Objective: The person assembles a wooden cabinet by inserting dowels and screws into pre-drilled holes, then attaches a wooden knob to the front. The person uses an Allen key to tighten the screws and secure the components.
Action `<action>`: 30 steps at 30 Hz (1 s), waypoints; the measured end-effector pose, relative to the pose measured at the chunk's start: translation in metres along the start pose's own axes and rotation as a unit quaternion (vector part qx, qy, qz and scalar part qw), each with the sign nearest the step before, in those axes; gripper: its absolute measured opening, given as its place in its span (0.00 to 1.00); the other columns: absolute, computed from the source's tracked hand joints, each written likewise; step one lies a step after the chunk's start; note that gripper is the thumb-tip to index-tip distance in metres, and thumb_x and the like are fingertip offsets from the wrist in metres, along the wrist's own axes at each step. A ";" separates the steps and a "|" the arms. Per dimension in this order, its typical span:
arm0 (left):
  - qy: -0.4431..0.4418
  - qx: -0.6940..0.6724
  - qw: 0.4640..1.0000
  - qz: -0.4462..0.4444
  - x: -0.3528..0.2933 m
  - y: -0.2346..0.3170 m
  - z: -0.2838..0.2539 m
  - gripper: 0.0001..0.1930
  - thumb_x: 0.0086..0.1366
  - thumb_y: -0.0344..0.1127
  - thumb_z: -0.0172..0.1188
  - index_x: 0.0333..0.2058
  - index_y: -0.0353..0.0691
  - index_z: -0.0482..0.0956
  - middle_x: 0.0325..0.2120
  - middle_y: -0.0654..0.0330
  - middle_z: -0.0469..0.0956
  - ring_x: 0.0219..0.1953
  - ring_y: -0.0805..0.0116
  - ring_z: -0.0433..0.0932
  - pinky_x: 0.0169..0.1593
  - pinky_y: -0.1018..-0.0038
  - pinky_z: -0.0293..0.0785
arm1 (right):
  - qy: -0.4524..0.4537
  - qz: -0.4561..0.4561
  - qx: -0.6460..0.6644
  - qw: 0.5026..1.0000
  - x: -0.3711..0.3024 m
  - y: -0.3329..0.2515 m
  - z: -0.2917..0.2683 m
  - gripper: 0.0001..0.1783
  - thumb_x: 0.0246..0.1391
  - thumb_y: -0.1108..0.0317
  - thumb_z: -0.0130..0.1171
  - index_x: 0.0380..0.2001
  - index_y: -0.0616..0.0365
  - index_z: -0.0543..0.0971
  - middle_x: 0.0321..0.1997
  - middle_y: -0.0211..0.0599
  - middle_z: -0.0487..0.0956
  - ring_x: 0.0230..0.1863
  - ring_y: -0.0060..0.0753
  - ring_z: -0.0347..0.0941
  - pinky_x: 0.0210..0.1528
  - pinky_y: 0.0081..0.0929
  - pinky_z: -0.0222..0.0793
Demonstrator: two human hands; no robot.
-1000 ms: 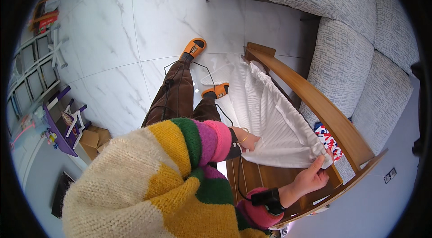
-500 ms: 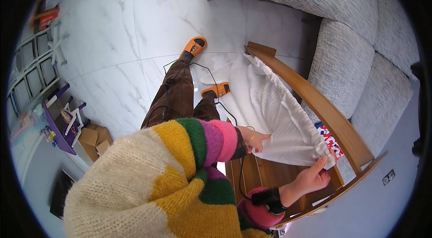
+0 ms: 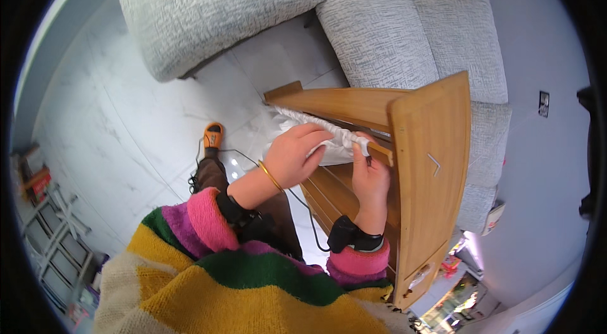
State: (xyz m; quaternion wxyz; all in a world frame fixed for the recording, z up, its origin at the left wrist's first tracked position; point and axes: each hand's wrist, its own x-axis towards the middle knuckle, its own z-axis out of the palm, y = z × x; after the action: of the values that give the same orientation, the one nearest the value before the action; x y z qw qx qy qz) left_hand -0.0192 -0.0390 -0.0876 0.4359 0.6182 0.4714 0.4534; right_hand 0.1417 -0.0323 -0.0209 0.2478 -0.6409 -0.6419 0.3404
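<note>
A white cloth [image 3: 345, 138] lies bunched along a thin wooden rail [image 3: 381, 154], its gathered edge wrapped around that rail. My left hand [image 3: 294, 154] is bent over the cloth, fingers curled on its folds. Close to the rail's near end, my right hand [image 3: 370, 179] pinches the cloth's edge, thumb up. Part of the cloth hangs below the rail, largely hidden behind my hands. The rail meets the tall end panel [image 3: 436, 188] of a slatted wooden frame.
A grey textured sofa [image 3: 240, 2] stretches across the far side and right. Marble-look tiles [image 3: 120, 113] cover the floor at left, where a folded metal ladder [image 3: 60, 245] stands. A black cable [image 3: 310, 207] runs past my arms. My foot wears an orange slipper [image 3: 214, 135].
My view has turned toward the wooden frame. The cloth, spread wide before, is now gathered along the rail. My left hand has come up onto the cloth beside my right.
</note>
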 end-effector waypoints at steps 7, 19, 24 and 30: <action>0.030 0.109 0.979 0.170 0.038 0.064 0.002 0.18 0.47 0.35 0.64 0.38 0.37 0.73 0.35 0.56 0.75 0.31 0.61 0.76 0.31 0.72 0.73 | 0.004 -0.030 -0.132 0.991 -0.001 0.025 0.010 0.15 0.50 0.67 0.57 0.42 0.60 0.73 0.41 0.42 0.76 0.42 0.43 0.72 0.44 0.33 0.67; 0.037 0.199 0.966 0.160 0.041 0.074 0.000 0.20 0.44 0.27 0.65 0.39 0.35 0.76 0.18 0.60 0.74 0.17 0.68 0.72 0.21 0.78 0.67 | 0.119 -0.122 -0.186 0.968 0.004 0.009 0.018 0.11 0.46 0.72 0.56 0.36 0.60 0.72 0.36 0.42 0.73 0.38 0.41 0.70 0.41 0.32 0.65; 0.009 0.122 0.988 0.097 0.039 0.080 0.005 0.19 0.49 0.27 0.61 0.42 0.32 0.73 0.15 0.62 0.73 0.14 0.69 0.71 0.19 0.77 0.66 | -0.089 0.069 -0.225 0.968 -0.005 0.022 0.015 0.18 0.52 0.56 0.52 0.44 0.52 0.70 0.42 0.37 0.71 0.43 0.36 0.69 0.40 0.30 0.67; -0.007 0.017 0.999 0.039 0.041 0.085 0.008 0.18 0.52 0.23 0.55 0.44 0.29 0.71 0.16 0.58 0.72 0.15 0.68 0.73 0.21 0.79 0.67 | 0.062 -0.072 -0.365 0.926 -0.033 0.058 0.028 0.28 0.53 0.49 0.49 0.56 0.45 0.62 0.55 0.35 0.65 0.51 0.33 0.65 0.46 0.30 0.66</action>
State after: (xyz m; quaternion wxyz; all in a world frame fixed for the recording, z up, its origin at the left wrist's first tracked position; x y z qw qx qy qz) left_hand 0.0104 -0.0146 -0.0010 0.4106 0.6465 0.4511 0.4582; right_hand 0.1600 -0.0713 -0.0789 0.0597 -0.6586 -0.7498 0.0229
